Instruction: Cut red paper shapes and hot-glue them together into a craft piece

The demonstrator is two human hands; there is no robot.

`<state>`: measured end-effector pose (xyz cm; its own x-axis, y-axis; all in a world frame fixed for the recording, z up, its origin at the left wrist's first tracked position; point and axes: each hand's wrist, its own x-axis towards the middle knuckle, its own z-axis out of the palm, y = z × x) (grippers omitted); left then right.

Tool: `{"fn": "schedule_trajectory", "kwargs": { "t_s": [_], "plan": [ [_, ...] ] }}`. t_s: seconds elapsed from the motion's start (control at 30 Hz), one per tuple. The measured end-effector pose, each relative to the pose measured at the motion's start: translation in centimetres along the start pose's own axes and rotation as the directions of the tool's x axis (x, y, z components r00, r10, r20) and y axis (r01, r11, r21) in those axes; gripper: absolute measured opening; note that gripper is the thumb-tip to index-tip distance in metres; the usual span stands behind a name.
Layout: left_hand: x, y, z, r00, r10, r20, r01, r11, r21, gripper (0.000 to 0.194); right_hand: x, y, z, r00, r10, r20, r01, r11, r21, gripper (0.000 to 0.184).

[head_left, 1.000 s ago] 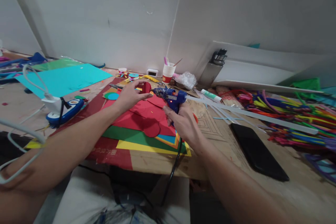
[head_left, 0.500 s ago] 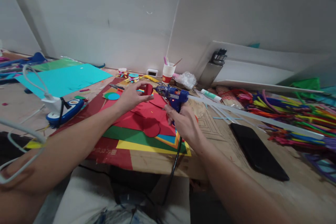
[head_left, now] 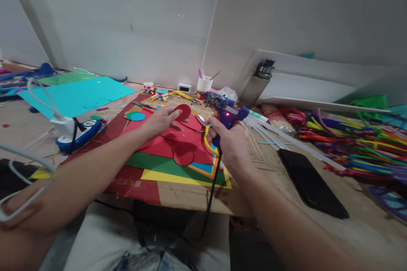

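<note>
My left hand (head_left: 162, 119) pinches a small red paper circle (head_left: 183, 112) just above the stack of coloured paper sheets (head_left: 178, 152). My right hand (head_left: 229, 142) grips a blue hot glue gun (head_left: 226, 112) by the handle, its red light on and its nozzle pointing up and left, away from the circle. A long clear glue stick (head_left: 292, 144) sticks out behind the gun to the right. The gun's black cord (head_left: 210, 194) hangs down over the table's front edge. Another red circle (head_left: 183, 154) lies on the red sheet.
A black phone (head_left: 313, 184) lies right of my right arm. Coloured pipe cleaners (head_left: 352, 142) are piled at the far right. A paper cup (head_left: 203, 87) and a metal bottle (head_left: 259, 82) stand at the back. A cyan sheet (head_left: 76, 95) and a blue-and-white device (head_left: 78, 133) lie left.
My right hand has swung the glue gun up and to the right, away from the red circle. My left hand has lowered the circle and turned it flatter.
</note>
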<state>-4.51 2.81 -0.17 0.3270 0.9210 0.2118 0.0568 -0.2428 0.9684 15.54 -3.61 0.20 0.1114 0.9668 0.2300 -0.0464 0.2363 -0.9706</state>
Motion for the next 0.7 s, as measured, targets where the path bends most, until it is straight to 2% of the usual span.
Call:
{"fn": "schedule_trajectory", "kwargs": {
  "t_s": [0.07, 0.13, 0.23, 0.37, 0.43, 0.6, 0.7],
  "plan": [
    [-0.3, 0.2, 0.3, 1.000, -0.027, 0.015, 0.027, 0.999, -0.018, 0.052, 0.3, -0.2, 0.0, 0.999, -0.006, -0.054, 0.011, 0.995, 0.102, 0.029],
    [-0.7, 0.6, 0.8, 0.997, -0.071, 0.037, 0.072, 0.997, -0.030, 0.050, 0.7, 0.1, -0.1, 0.997, -0.008, -0.072, 0.017, 0.993, 0.121, 0.031],
    [-1.4, 1.2, 1.8, 0.988, -0.126, 0.085, 0.128, 0.992, -0.019, 0.049, 1.2, 1.1, -0.3, 0.997, 0.012, -0.081, -0.012, 1.000, -0.004, 0.038],
    [-1.8, 1.4, 2.7, 0.982, -0.118, 0.147, 0.115, 0.993, 0.034, 0.042, 1.5, 2.0, -0.4, 0.989, -0.025, -0.145, -0.007, 0.976, -0.218, 0.053],
    [-1.9, 1.3, 2.8, 0.980, -0.122, 0.155, 0.109, 0.990, 0.088, 0.038, 1.4, 1.9, -0.3, 0.991, -0.035, -0.132, 0.000, 0.967, -0.255, 0.051],
    [-1.9, 1.3, 3.1, 1.000, 0.029, 0.005, -0.029, 0.981, 0.192, 0.028, 1.1, 1.4, 0.1, 0.987, 0.072, -0.141, -0.092, 0.986, -0.141, 0.043],
    [-1.9, 1.6, 3.3, 0.998, 0.039, -0.044, -0.032, 0.988, 0.154, 0.026, 1.0, 1.5, 0.2, 0.981, 0.111, -0.159, -0.128, 0.986, -0.106, 0.048]
  ]
}}
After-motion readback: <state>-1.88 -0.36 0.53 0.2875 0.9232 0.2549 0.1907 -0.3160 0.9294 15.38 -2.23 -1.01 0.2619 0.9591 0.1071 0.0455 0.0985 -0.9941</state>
